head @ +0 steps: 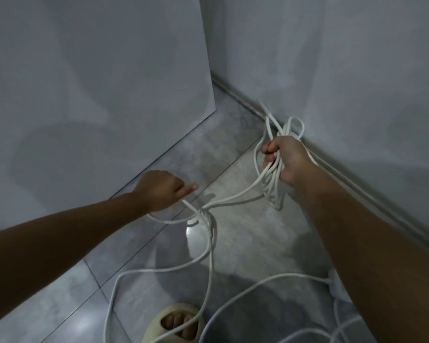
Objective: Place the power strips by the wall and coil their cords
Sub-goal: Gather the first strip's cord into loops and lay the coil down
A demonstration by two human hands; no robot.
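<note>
The right hand (282, 159) holds a bundle of white cord (273, 191) just beside the wall (357, 82). Its grip is closed round the gathered turns, which hang below the fist and poke out above it. The left hand (162, 189) sits lower and to the left, above the floor (245, 243), with its fingers curled and the index finger pointing out. Cord comes out from under it, so its grip looks narrow on a strand, though the contact itself is hidden. Between the hands the strands cross in a snag (204, 211).

To coil well from here, the snag probably wants loosening first. The left hand can then feed slack in turns that match those already hanging, while the right keeps a firm hold. A hard pull looks risky, as the loose runs trail past the sandalled foot (174, 323).

By count there are two hands, one held bundle, one snag and one foot. One white block (334, 285), likely a power strip, shows at the edge of the right forearm and is mostly hidden. How many separate cords there are cannot be told.
</note>
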